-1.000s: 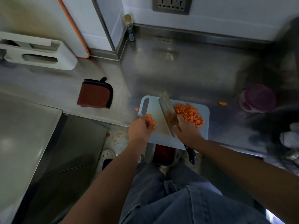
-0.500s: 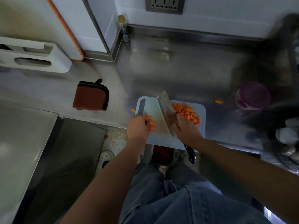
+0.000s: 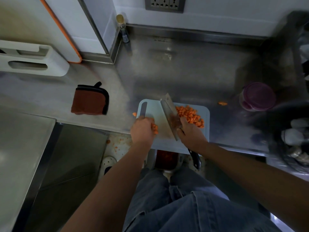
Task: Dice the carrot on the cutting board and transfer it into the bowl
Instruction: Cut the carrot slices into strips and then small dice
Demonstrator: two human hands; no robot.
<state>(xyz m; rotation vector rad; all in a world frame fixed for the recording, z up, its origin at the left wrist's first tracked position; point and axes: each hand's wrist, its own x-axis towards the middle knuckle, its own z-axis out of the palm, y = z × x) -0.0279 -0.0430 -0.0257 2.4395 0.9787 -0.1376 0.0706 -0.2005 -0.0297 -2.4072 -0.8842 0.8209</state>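
A pale blue cutting board [image 3: 204, 131] lies at the counter's front edge. A heap of diced carrot [image 3: 190, 115] covers its right half. My right hand [image 3: 190, 133] grips a cleaver [image 3: 168, 113], whose blade stands on edge across the board's middle; the dark handle sticks out behind my wrist. My left hand [image 3: 142, 131] rests on the board's left side, curled over a few carrot pieces [image 3: 155, 128]. Below the counter edge, between my hands, a bowl [image 3: 164, 159] with orange bits inside is partly hidden by the board.
A brown pot holder [image 3: 89, 101] lies left of the board. A purple-lidded jar [image 3: 258, 96] stands at the right, with a stray carrot piece [image 3: 222, 103] beside it. A small bottle [image 3: 122, 28] stands in the back corner. Carrot bits litter the floor [image 3: 117, 144].
My left hand has slid slightly towards the near edge with its carrot pieces. The cleaver and right hand stay in about the same place. The view shifted a little.
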